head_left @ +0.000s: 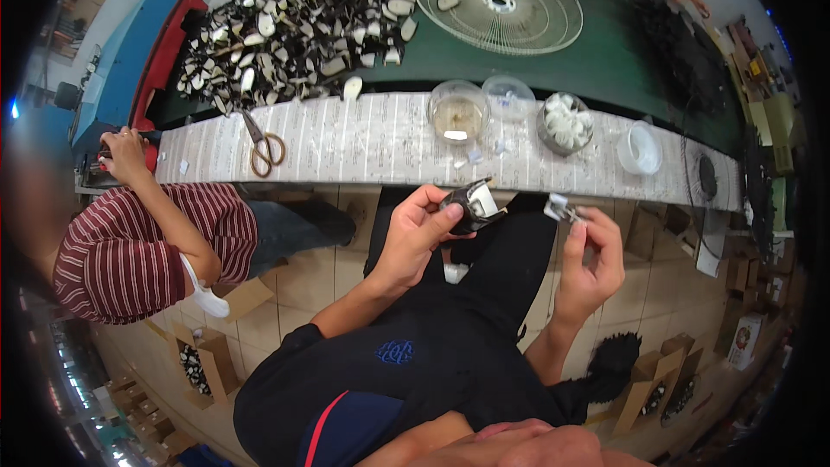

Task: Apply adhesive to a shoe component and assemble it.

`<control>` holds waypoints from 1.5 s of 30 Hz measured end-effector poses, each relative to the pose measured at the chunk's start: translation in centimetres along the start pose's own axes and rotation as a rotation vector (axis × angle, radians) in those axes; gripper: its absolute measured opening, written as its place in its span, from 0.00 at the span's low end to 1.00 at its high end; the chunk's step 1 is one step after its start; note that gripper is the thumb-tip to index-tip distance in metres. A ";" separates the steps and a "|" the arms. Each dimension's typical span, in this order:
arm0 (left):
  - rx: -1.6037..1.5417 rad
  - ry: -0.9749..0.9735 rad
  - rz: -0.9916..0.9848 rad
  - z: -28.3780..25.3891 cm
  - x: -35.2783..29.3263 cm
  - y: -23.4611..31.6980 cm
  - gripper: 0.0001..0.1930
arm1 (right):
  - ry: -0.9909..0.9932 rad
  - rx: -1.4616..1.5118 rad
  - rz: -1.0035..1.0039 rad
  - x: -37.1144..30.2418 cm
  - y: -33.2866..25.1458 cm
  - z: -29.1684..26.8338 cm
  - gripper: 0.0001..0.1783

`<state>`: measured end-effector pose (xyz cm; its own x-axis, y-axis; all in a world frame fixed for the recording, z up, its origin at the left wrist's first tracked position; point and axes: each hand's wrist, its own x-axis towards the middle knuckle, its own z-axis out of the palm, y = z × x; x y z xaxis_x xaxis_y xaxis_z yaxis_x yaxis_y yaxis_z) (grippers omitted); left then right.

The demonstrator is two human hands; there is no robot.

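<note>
My left hand (410, 240) is closed round a small black piece (464, 218) with a white part showing at its open end. It is held over my lap, just off the front edge of the bench. To the right, my right hand (591, 261) pinches a small whitish, shiny piece (560, 207) between thumb and fingertips; its exact kind is too small to make out. The two hands are apart. On the bench ahead stand a clear tub with a little yellowish contents (443, 102) and a tub of white wads (566, 125).
Scissors (265, 149) lie on the covered bench (346, 134). Behind is a heap of black-and-white pieces (285, 30) beside a fan grille (432, 22). A clear tub (640, 149) stands at right. One person's hand (127, 156) works at left; another person's hand reaches in at top right.
</note>
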<state>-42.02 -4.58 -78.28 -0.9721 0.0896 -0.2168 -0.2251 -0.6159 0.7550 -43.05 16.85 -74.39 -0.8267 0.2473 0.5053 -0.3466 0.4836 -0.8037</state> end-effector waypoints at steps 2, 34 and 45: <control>0.172 -0.038 0.123 0.4 2.1 0.5 0.07 | 0.024 0.143 0.142 -0.9 2.7 -0.9 0.02; 1.334 0.469 0.921 -17.7 19.4 7.8 0.11 | -0.370 0.044 -0.209 6.0 9.4 12.9 0.04; 1.109 0.158 0.718 -19.3 13.2 -2.4 0.14 | -0.658 -0.536 -0.568 7.5 12.4 21.3 0.05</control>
<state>-53.08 -17.02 -94.90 -0.8961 -0.1224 0.4267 0.3234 0.4785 0.8164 -62.97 6.76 -87.26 -0.7371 -0.5682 0.3658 -0.6533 0.7375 -0.1710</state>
